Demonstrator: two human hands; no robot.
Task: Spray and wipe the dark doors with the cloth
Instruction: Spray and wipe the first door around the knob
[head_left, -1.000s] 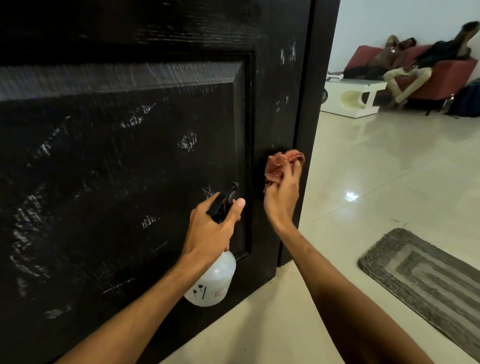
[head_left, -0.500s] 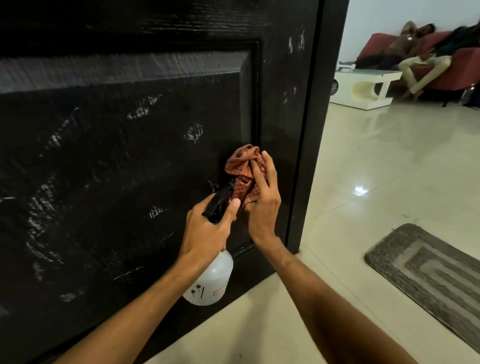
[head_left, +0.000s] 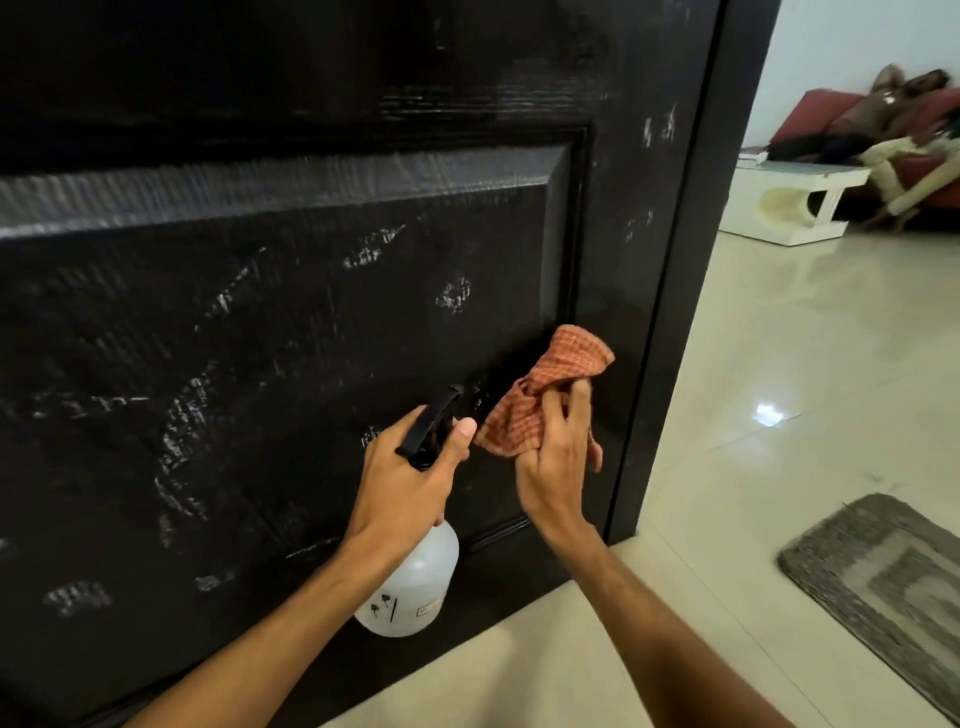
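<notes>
Head view: over the last second the crumpled orange checked cloth (head_left: 550, 387) has swept back and forth across the lower right corner of the dark wood-grain panelled door (head_left: 291, 332). It was first out on the door's right-hand stile near the edge, then pulled left onto the raised panel beside the sprayer, and now it sits again over the groove where the panel meets the stile. That reads as a scrubbing stroke in progress, working one small patch at a time. Pale smears and streaks are spread over the panel to the left and on the stile higher up, so most of the door seems unwiped and the task looks far from finished.

The right hand (head_left: 558, 457) is closed on the cloth, fingers bunching its lower folds while the upper part of the cloth presses flat against the door; the wrist is bent up and the forearm rises from the lower right of the frame. The left hand (head_left: 410, 473) is clamped round the neck of the translucent white plastic spray bottle (head_left: 410, 587) with its black trigger head (head_left: 428, 428), thumb laid along the top. The nozzle points at the door just left of the cloth, with the bottle hanging below the fist, close to the door's bottom rail. Its position has barely changed, so it appears to be held ready for the next spray.
</notes>
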